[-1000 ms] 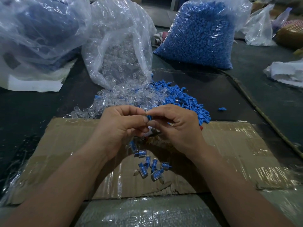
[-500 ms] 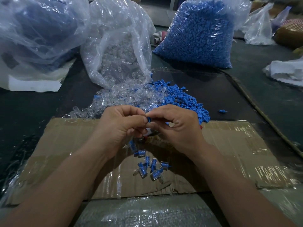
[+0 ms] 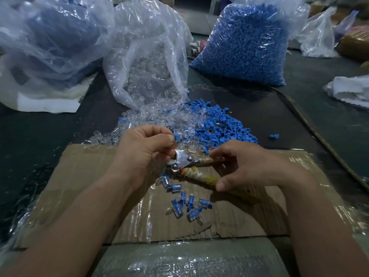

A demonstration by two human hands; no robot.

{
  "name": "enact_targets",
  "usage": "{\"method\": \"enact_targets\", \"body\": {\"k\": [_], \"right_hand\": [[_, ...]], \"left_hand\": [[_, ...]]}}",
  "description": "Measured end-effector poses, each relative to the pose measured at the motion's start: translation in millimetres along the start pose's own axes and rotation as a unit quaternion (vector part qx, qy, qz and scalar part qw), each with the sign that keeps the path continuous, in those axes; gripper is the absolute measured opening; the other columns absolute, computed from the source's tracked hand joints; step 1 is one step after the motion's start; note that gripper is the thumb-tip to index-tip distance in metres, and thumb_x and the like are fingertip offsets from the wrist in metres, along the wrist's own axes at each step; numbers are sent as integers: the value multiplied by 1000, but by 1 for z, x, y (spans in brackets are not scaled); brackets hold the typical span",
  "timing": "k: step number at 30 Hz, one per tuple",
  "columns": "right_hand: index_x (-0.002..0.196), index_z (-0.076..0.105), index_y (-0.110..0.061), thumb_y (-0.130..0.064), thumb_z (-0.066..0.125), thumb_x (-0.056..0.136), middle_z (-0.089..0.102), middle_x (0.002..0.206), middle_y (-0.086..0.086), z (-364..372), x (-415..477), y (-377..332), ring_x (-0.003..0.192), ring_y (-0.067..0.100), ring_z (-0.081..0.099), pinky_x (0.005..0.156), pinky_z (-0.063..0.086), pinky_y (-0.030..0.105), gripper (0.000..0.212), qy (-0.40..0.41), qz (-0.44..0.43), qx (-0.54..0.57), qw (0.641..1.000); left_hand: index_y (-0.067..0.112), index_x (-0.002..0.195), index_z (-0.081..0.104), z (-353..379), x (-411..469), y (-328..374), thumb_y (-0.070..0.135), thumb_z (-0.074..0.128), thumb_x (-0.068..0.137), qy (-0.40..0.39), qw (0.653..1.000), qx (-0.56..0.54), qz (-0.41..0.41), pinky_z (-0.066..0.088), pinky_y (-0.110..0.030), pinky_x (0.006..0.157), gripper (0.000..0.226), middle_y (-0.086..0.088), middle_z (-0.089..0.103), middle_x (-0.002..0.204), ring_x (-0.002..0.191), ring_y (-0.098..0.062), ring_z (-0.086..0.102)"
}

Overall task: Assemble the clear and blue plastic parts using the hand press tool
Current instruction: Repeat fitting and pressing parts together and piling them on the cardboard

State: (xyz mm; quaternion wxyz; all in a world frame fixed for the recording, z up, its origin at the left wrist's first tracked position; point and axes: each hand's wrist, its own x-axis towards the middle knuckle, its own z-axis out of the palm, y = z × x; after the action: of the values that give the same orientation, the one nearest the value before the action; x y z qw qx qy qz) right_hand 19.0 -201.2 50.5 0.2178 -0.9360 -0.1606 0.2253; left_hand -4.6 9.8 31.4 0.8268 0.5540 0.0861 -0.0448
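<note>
Head view: left hand (image 3: 145,154) pinched a part (image 3: 176,138) above the press (image 3: 184,162) right hand (image 3: 253,166) gripped; seating and squeezing seemed next.

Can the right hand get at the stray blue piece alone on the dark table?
Probably yes: the stray blue piece lies uncovered beyond the right hand, which grips the press tool.

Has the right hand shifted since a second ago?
Yes: the right hand moved right and nearer the person, away from the blue pile, onto the hand press tool.
</note>
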Motion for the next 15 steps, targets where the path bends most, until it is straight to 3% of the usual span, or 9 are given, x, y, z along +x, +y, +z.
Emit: {"method": "enact_targets", "body": {"k": [2, 5, 10, 15], "right_hand": [[125, 45, -36, -49, 81, 54, 40, 104, -22, 3, 1, -4, 100, 2, 41, 82, 38, 21, 81, -4, -13, -75, 997], [127, 42, -35, -54, 79, 54, 37, 107, -17, 6, 1, -9, 103, 5, 35, 88, 39, 29, 85, 7, -13, -123, 992], [111, 52, -35, -49, 70, 64, 40, 91, -16, 12, 5, -17, 89, 8, 41, 73, 42, 31, 53, 58, 7, -165, 985], [86, 55, -26, -43, 57, 73, 47, 80, -7, 24, 13, -23, 80, 15, 48, 71, 48, 36, 21, 138, 15, -204, 969]], "left_hand": [[0, 73, 58, 0, 0, 0, 3, 64, 54, 3, 1000, -3, 0, 47, -16, 41, 20, -6, 60, 53, 44, -12, 56], [0, 73, 58, 1, 1, 0, 3, 64, 54, 9, 1000, -2, 2, 47, -16, 41, 20, -6, 60, 53, 44, -11, 56], [1, 75, 58, -2, 3, -1, 4, 63, 56, 11, 1000, -5, 8, 47, -15, 42, 20, -5, 62, 53, 44, -11, 57], [1, 75, 57, -4, 6, -1, 3, 61, 60, -1, 1000, -3, 11, 49, -16, 43, 15, -5, 63, 54, 45, -10, 58]]}}
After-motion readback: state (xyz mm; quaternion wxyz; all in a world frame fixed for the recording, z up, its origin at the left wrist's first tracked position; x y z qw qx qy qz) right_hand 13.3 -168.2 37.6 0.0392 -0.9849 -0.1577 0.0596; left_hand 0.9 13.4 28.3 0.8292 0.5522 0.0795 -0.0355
